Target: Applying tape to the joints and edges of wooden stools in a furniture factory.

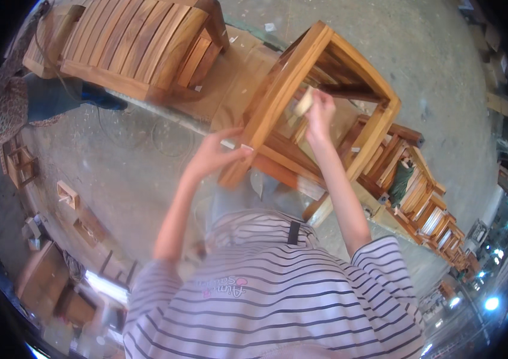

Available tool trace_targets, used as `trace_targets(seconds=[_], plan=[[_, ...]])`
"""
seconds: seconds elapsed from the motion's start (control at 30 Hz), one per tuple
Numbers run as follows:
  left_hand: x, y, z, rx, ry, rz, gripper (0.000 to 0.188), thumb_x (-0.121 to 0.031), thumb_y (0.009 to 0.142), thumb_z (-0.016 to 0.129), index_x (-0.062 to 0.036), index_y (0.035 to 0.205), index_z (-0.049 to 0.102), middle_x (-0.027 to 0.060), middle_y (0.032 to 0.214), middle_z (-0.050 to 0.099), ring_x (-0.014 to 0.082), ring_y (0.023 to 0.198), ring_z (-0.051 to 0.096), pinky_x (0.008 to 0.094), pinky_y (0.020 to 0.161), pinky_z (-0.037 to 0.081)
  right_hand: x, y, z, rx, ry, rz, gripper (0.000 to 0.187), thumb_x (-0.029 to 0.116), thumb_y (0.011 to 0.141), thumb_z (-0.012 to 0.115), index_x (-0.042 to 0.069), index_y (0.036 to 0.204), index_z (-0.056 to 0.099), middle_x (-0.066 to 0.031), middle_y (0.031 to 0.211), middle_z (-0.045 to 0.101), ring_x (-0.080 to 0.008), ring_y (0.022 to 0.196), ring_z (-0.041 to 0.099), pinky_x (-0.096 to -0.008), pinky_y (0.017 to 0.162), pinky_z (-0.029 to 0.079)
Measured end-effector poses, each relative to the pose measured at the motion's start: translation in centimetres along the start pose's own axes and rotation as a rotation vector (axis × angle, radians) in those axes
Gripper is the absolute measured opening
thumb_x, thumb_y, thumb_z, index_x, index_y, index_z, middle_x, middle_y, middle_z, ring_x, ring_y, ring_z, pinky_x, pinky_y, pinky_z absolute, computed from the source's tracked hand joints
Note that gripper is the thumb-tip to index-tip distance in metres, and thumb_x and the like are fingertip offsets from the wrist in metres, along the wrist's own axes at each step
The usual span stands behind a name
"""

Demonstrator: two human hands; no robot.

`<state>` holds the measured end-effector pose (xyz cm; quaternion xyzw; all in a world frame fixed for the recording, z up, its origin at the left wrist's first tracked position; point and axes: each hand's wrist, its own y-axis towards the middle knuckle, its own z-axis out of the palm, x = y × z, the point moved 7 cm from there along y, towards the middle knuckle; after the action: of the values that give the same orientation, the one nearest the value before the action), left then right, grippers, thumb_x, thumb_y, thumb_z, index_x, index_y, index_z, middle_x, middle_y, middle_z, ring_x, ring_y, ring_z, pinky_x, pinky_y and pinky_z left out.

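In front of me a brown wooden furniture frame [293, 78], like a chair or stool frame, stands tilted on a work surface. Its square opening faces me. My left hand [221, 152] grips the frame's near left corner, thumb and fingers on either side of the wood. A small white tag sits on the wood beside the thumb. Inside the opening, my right hand [321, 113] is closed around a small pale yellow block [303, 103], held between thumb and fingers. The block is blurred, so I cannot tell its exact kind or whether it touches the wood.
A slatted wooden chair [128, 42] lies to the left on the cardboard-covered surface [230, 84]. Beyond it, another person's dark clothing [56, 99] shows. Several wooden furniture pieces [427, 203] stretch away at right. Small wooden boxes [67, 194] lie on the concrete floor [128, 167].
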<state>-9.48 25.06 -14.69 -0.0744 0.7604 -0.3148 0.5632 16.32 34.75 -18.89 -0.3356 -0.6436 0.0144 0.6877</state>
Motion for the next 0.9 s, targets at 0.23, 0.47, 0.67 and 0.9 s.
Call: trace_targets(seconds=[0.23,0.47,0.67,0.9], plan=[[-1.6,3.0,0.1,0.122,-0.097,0.191,0.081,-0.031,0.069,0.080,0.0092,0.131,0.049,0.0216,0.127,0.058,0.0278,0.122,0.052,0.0372,0.106,0.034,-5.1,-0.6,4.7,-0.075,0.251,0.112,0.019,0.013,0.094,0.048,-0.001,0.105,0.050,-0.0109,0.088,0.058,-0.0179,0.077,0.056,-0.0330,0.070,0.047],[-5.4,0.1,2.6,0.168,0.160,0.222,0.092,-0.044,0.063,0.085,0.0117,0.127,0.051,0.0273,0.117,0.060,0.0321,0.119,0.054,0.0427,0.105,0.036,0.2,-3.9,1.4,-0.001,0.345,0.163,0.020,0.011,0.093,0.048,-0.001,0.107,0.056,-0.0114,0.087,0.064,-0.0197,0.069,0.064,-0.0330,0.059,0.055],[-13.1,-2.4,8.4,0.268,0.259,0.503,0.083,-0.051,0.069,0.079,0.0042,0.127,0.055,0.0209,0.110,0.065,0.0319,0.115,0.057,0.0459,0.103,0.037,1.6,-5.2,-8.2,-0.074,0.357,0.471,0.029,0.027,0.096,0.047,0.003,0.106,0.059,-0.0101,0.082,0.062,-0.0221,0.069,0.062,-0.0340,0.060,0.052],[7.2,16.6,-4.8,-0.776,0.424,0.221,0.056,-0.048,0.096,0.048,0.0012,0.120,0.059,0.0193,0.112,0.064,0.0325,0.104,0.059,0.0422,0.091,0.045,-3.1,-6.2,-14.4,0.220,0.695,0.492,0.025,0.033,0.096,0.052,0.009,0.101,0.053,-0.0039,0.068,0.045,-0.0164,0.058,0.043,-0.0286,0.052,0.036]])
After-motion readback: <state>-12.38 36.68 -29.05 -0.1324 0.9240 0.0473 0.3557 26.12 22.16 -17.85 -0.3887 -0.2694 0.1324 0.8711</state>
